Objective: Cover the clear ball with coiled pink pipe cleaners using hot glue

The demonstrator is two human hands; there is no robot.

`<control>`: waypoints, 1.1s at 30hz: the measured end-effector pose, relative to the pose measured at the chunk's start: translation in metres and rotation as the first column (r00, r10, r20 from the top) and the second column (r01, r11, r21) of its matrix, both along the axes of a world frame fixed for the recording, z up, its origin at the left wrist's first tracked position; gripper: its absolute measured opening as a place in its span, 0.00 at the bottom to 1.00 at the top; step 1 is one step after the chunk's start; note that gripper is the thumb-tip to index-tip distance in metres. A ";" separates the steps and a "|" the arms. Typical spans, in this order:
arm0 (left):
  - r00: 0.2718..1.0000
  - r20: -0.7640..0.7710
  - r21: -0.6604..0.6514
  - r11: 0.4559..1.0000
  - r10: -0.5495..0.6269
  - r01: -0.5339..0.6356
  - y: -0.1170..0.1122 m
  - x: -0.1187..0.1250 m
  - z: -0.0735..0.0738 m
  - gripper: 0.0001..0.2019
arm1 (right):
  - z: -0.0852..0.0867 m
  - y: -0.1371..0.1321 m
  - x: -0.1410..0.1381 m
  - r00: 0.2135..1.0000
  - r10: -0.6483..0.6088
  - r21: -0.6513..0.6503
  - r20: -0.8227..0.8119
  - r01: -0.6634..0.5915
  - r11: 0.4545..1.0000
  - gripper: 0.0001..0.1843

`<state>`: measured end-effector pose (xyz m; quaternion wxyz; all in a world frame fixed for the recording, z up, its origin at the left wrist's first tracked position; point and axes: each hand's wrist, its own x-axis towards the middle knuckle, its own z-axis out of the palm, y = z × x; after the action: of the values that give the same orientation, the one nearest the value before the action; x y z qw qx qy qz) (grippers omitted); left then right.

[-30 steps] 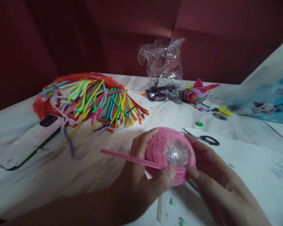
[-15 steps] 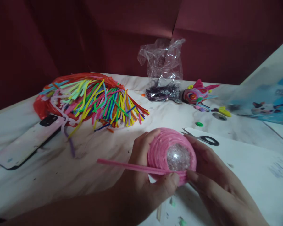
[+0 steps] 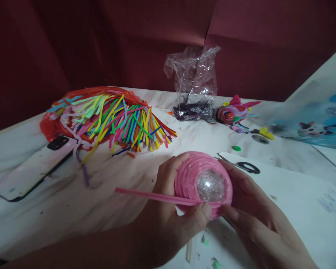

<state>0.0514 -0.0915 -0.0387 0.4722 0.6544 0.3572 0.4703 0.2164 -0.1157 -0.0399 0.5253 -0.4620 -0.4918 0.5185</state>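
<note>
Item one, the pink ball (image 3: 202, 181): I have it in front of me, raised off the tabletop. My left hand (image 3: 168, 218) grips one side, thumb at the lower face; my right hand (image 3: 257, 216) grips the other, thumb tip at the edge of the lower rows. Pink rows cover the visible surface except for a clear patch (image 3: 211, 185) facing me.

Item two, the pink strip (image 3: 154, 195): it lies along the ball below that patch, its loose end jutting out past my left hand. I judge the step in hand to be laying this strip against the rows; the next move calls for steady thumb pressure and an even bend around the patch.

Surroundings: a bundle of coloured strips (image 3: 123, 123) in a red bag, a phone (image 3: 33, 168) near it, and a clear bag (image 3: 194, 74) with dark contents. A pair of scissors (image 3: 249, 167) lies just beyond my right hand, partly hidden, and could catch my fingers. The smallest item noted is a green piece (image 3: 236, 148), apart from both hands.
</note>
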 end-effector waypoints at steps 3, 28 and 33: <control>1.000 0.028 -0.031 1.000 0.000 0.001 0.000 -0.001 -0.001 0.31 | 0.001 -0.001 0.000 1.000 0.024 0.010 0.019 -0.024 1.000 0.32; 0.999 0.016 0.006 0.999 -0.036 0.036 -0.001 0.001 -0.003 0.30 | 0.002 -0.004 0.002 0.983 0.039 0.038 0.182 -0.047 0.998 0.34; 0.991 0.128 -0.070 0.996 -0.049 0.058 0.002 0.000 -0.006 0.26 | 0.003 -0.005 0.003 0.974 0.059 0.034 0.219 -0.068 0.997 0.35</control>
<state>0.0513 -0.0899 -0.0448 0.5300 0.6150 0.3261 0.4843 0.2197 -0.1203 -0.0366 0.4607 -0.4891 -0.5717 0.4708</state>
